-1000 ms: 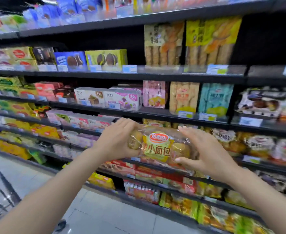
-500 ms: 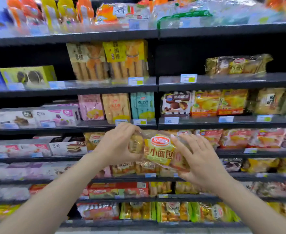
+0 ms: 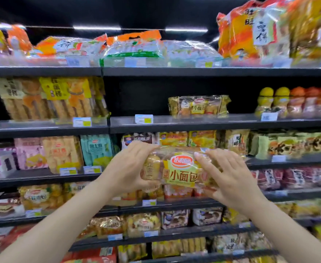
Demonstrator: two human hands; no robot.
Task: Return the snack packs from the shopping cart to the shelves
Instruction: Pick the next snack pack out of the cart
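Observation:
I hold a clear pack of small bread rolls with a yellow label and a red oval logo in front of the shelves, at mid height. My left hand grips its left end, thumb on top and fingers underneath. My right hand holds its right end, fingers spread over the front. A matching pack of bread rolls lies alone on the dark shelf one level above, with bare shelf to its left. The shopping cart is out of view.
Dark shelves full of snack packs fill the view. Biscuit-stick packs stand up left. Large rice-cracker bags sit on the top shelf. Bottles with yellow and orange caps stand at the right. Price tags line the shelf edges.
The view has swung right and upward, bringing the higher shelves and the lone matching pack into sight. Both hands have kept the bread pack between them and raised it slightly.

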